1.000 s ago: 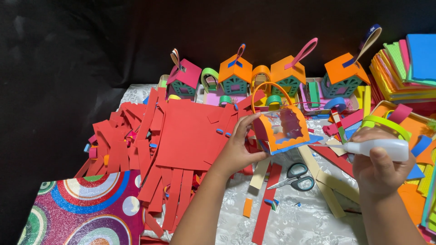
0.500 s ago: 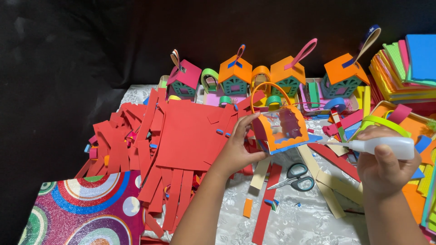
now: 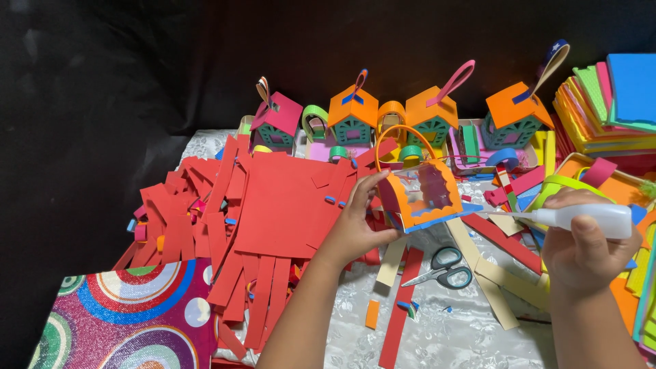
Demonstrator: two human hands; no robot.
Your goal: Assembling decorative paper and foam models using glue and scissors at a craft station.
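At the near left corner of the tabletop lies a glittery sheet with coloured rings [image 3: 116, 311], and just beside it a heap of red foam strips and sheets [image 3: 253, 225] spreads toward the middle. Your left hand [image 3: 355, 225] is closed around the left end of a small orange foam basket [image 3: 420, 195], fingers curled over its top edge and thumb beneath, holding it tilted above the silvery table cover [image 3: 451, 335]; its orange handle arch is already on, and a blue base strip juts out to the right. A pair of scissors [image 3: 444, 268] lies on the cover just below the basket. Along the far edge stand 4 finished foam houses [image 3: 430, 119] with loop hangers, so a good share of the building looks done, while the loose strips suggest more pieces remain. Your right hand [image 3: 588, 249] is wrapped tight around a white glue bottle [image 3: 581, 219], nozzle pointing left at the blue strip, seemingly just short of touching. At the far right corner sits a stack of coloured foam sheets [image 3: 615, 96].
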